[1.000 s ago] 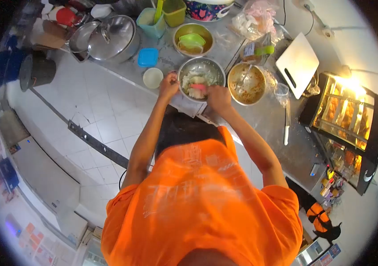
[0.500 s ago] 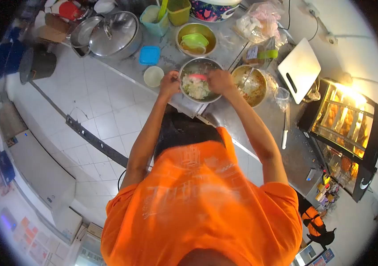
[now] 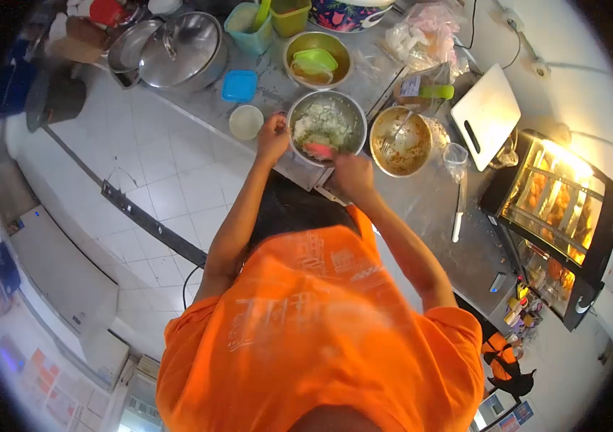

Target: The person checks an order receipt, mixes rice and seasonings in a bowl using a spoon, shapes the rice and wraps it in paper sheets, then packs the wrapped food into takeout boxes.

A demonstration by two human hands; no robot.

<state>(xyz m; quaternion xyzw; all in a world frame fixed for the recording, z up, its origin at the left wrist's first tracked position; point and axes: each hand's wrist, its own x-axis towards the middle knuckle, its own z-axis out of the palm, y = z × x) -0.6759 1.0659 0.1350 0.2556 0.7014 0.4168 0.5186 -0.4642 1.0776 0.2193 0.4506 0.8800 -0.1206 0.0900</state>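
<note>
My left hand (image 3: 273,138) is closed on the left rim of a steel mixing bowl (image 3: 356,117) at the counter's edge. Inside lies a chunky white and pale green mixture (image 3: 322,119). My right hand (image 3: 353,176) is wrapped round a spatula (image 3: 319,150) with a red blade, its handle hidden by the fingers. The blade rests low in the bowl, on the side nearest me. Close to my left hand stands a small pale cup (image 3: 246,122). Right of the mixing bowl is another steel bowl (image 3: 414,161) with brown residue and a fork (image 3: 393,137).
Behind is a metal bowl (image 3: 345,60) holding a green scoop-like item (image 3: 314,62). A blue lid (image 3: 239,86) and a lidded pot (image 3: 184,54) are to the left. To the right lie a knife (image 3: 457,219), a white cutting board (image 3: 488,115) and a lit food warmer (image 3: 555,209).
My right hand has pulled the spatula toward me, from the middle of the bowl to its near side. The mixture now sits farther back. My left hand stays on the rim.
</note>
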